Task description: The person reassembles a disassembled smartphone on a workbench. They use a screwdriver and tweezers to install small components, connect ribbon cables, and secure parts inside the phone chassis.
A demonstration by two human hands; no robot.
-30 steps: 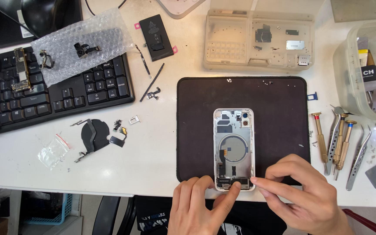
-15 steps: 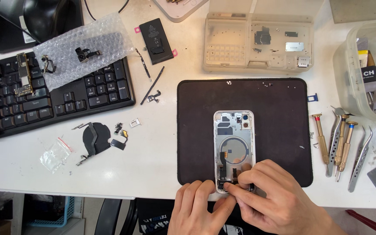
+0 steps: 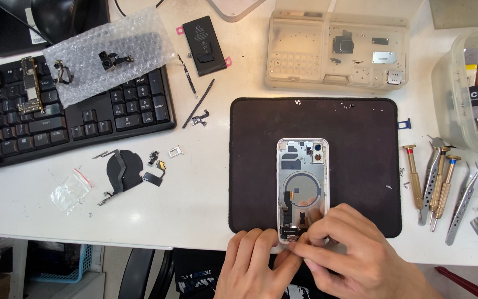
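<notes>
An opened phone housing (image 3: 302, 182), silver with a round coil ring inside, lies on a dark work mat (image 3: 360, 144). My left hand (image 3: 253, 266) rests at the housing's bottom edge, its fingertips against the lower left corner. My right hand (image 3: 355, 252) covers the lower right corner, with thumb and forefinger pinched over a small dark part at the bottom of the housing. What sits between the pinched fingers is hidden.
Screwdrivers and tweezers (image 3: 438, 185) lie right of the mat. A clear parts tray (image 3: 336, 50) sits behind it, a plastic tub (image 3: 471, 88) at far right. A black keyboard (image 3: 73, 116) with bubble wrap (image 3: 106, 52), a battery (image 3: 204, 45) and a round flex part (image 3: 125, 171) lie to the left.
My right hand has slid left and up over the housing's bottom right corner. My left hand has stayed at the bottom edge.
</notes>
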